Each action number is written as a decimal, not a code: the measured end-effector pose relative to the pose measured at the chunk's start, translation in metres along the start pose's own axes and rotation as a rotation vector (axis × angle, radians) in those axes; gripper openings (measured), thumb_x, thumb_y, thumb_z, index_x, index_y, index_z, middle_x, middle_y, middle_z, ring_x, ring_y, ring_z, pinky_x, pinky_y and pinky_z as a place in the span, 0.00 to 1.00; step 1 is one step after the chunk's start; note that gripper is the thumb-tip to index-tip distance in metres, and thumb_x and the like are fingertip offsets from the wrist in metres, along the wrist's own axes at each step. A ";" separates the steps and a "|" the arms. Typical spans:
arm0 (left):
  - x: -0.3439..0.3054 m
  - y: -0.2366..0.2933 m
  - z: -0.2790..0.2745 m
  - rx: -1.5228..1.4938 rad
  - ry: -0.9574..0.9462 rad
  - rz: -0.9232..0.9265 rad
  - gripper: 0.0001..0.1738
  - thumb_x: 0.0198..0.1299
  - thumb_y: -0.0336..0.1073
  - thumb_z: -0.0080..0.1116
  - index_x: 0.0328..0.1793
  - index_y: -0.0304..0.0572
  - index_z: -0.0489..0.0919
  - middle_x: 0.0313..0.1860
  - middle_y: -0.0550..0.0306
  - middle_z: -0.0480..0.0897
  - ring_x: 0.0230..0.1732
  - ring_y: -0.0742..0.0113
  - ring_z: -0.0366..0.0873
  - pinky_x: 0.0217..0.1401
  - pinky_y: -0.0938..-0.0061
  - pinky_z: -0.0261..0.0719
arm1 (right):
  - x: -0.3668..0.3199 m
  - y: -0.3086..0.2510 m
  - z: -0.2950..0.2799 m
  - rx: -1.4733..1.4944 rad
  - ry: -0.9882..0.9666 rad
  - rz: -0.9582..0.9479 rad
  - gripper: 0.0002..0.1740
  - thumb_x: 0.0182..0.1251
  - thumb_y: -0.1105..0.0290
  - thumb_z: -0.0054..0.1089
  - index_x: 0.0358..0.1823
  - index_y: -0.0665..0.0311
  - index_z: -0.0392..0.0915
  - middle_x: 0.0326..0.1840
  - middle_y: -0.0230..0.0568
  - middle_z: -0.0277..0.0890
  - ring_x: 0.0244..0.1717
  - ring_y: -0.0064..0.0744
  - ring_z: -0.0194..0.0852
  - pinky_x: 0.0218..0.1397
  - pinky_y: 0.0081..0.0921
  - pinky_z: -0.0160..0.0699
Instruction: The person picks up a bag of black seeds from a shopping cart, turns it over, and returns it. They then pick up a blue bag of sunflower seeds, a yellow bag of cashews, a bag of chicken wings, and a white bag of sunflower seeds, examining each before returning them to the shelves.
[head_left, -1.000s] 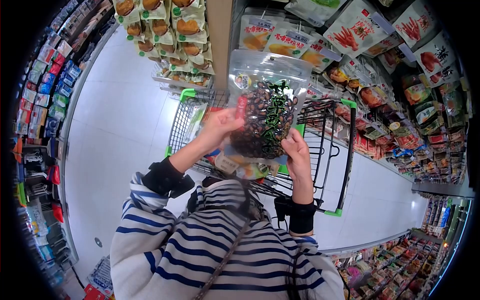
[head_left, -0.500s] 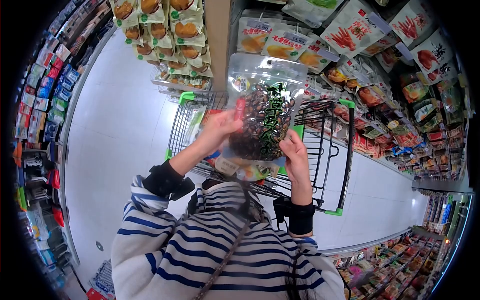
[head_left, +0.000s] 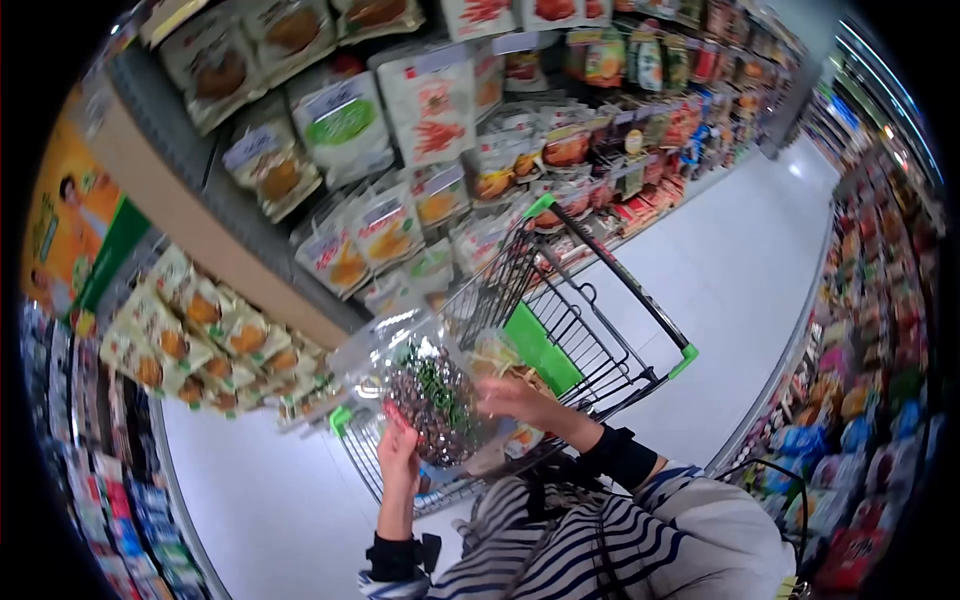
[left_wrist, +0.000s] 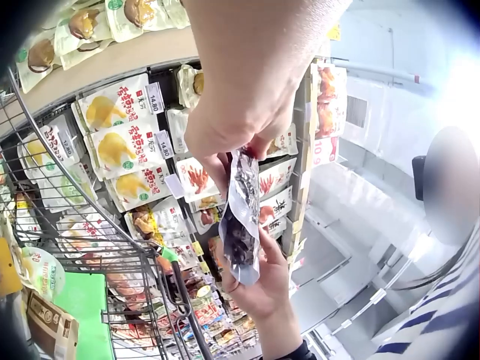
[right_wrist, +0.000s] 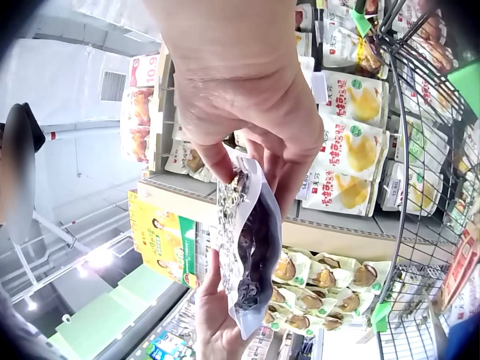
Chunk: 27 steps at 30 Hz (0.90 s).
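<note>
A clear plastic pouch of dark watermelon seeds (head_left: 435,400) with green lettering is held up between both hands, above the shopping cart. In the head view my left hand (head_left: 398,450) pinches its left edge, thumb on the front by a red patch. My right hand (head_left: 515,398) grips the opposite edge. From the left wrist the pouch (left_wrist: 241,217) appears edge-on, with my left hand (left_wrist: 240,112) at its near edge. The right wrist view shows my right hand (right_wrist: 247,112) pinching the pouch (right_wrist: 255,247), and my left hand (right_wrist: 217,326) at the far edge.
The wire shopping cart (head_left: 590,330) with green corners and a green panel (head_left: 540,350) stands right before the body, some packages in it. Shelves of hanging snack bags (head_left: 430,105) rise behind it. More bags (head_left: 190,340) hang at the shelf's end. Another stocked shelf (head_left: 850,430) lines the right.
The head view has swung and tilted, so the shelves now fill its upper part. In it, the pouch and hands sit lower and further left. Both hands still hold the pouch.
</note>
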<state>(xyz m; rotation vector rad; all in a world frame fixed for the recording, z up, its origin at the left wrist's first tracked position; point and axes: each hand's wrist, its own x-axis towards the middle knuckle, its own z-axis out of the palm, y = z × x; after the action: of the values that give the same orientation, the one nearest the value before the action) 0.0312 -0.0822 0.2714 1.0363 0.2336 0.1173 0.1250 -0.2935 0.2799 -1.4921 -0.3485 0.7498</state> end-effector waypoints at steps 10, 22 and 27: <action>0.026 -0.033 0.036 -0.088 -0.244 -0.175 0.24 0.55 0.27 0.51 0.59 0.34 0.61 0.50 0.58 0.72 0.47 0.73 0.70 0.52 0.79 0.66 | -0.050 0.000 -0.015 0.266 0.185 -0.096 0.24 0.59 0.69 0.50 0.57 0.68 0.61 0.50 0.32 0.66 0.51 0.18 0.59 0.55 0.19 0.56; 0.020 -0.063 0.134 0.130 -0.499 -0.268 0.25 0.53 0.22 0.49 0.58 0.38 0.59 0.48 0.57 0.72 0.46 0.73 0.71 0.51 0.78 0.67 | -0.130 0.033 -0.065 0.425 0.516 -0.185 0.25 0.56 0.70 0.54 0.56 0.67 0.63 0.47 0.31 0.67 0.47 0.18 0.60 0.52 0.17 0.58; 0.005 -0.091 0.190 0.159 -0.556 -0.278 0.25 0.53 0.23 0.50 0.58 0.37 0.60 0.47 0.56 0.73 0.46 0.72 0.71 0.50 0.78 0.68 | -0.181 0.042 -0.106 0.453 0.543 -0.231 0.23 0.56 0.69 0.53 0.54 0.69 0.64 0.47 0.33 0.67 0.48 0.21 0.62 0.53 0.20 0.59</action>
<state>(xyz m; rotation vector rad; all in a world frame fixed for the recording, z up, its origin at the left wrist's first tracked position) 0.0818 -0.2866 0.2847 1.1434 -0.1228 -0.4434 0.0499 -0.4940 0.2728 -1.1401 0.0637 0.1978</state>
